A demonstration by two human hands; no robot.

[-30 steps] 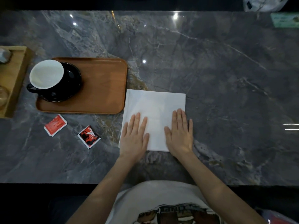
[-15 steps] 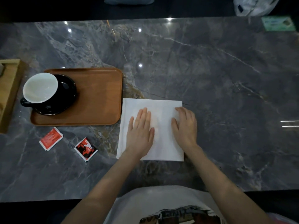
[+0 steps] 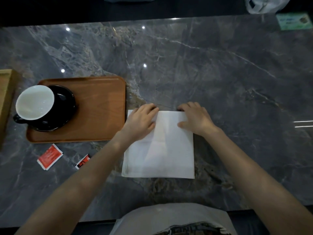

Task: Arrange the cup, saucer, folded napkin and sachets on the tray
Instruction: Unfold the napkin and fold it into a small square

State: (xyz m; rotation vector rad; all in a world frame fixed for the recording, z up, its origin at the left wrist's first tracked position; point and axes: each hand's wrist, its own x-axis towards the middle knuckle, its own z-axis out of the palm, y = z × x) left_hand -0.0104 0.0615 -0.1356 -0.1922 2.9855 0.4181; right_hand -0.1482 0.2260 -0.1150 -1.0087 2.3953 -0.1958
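A white napkin (image 3: 162, 150) lies flat on the grey marble table, just right of the brown wooden tray (image 3: 101, 107). My left hand (image 3: 140, 121) holds its far left corner and my right hand (image 3: 194, 118) its far right corner. On both, the fingers curl over the far edge and the thumbs rest on top. A white-lined black cup (image 3: 34, 102) stands on a black saucer (image 3: 66, 102) at the tray's left end. A red sachet (image 3: 49, 156) lies on the table in front of the tray. A second sachet (image 3: 83, 161) is partly hidden by my left forearm.
A light wooden box (image 3: 6, 102) sits at the left edge, beside the tray. A green card (image 3: 294, 22) and a white plastic bag (image 3: 264, 4) lie at the far right corner. The table's front edge runs close to my body.
Both hands slid from the napkin's near half up to its far edge and curled over the corners. The view shifted downward. The left forearm now covers part of the second sachet.
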